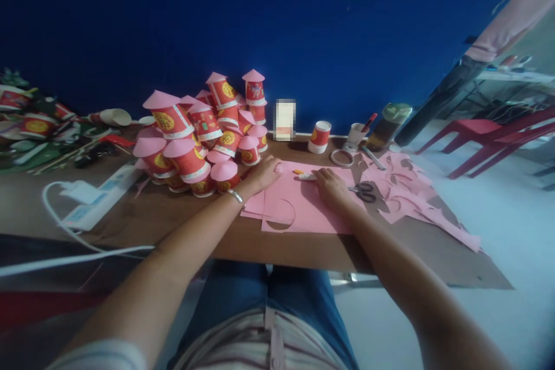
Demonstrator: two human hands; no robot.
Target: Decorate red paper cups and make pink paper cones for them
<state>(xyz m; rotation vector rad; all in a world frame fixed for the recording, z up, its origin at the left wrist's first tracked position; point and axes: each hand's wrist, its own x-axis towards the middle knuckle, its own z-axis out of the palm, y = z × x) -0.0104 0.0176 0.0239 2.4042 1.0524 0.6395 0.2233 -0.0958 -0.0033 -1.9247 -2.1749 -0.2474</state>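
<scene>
Partly, the head view is blurred. A small white-and-orange stick-shaped tool [304,175] at the far edge of the flat pink paper sheets [303,211] is too small to identify. A card [285,120] against the blue wall is pixelated.

The left hand [264,173] rests curled on the sheets' far left corner, and I cannot tell whether its grip encloses anything. The right hand [332,186] lies flat on the sheets, grip released, fingertips just beside the tool.

One pair of black scissors [365,191] lies just right of that hand, on curled pink paper offcuts [403,182]. One tape ring [341,157] sits behind.

Red paper cups capped with pink cones [195,139] are heaped at left, well over a dozen, overlapping too much to count. One lone red paper cup [319,137] stands apart. One white cup [356,133] holds a red-tipped pen [370,122], and one green-lidded jar [387,122] hides its contents. All sit on the brown surface [195,225].
</scene>
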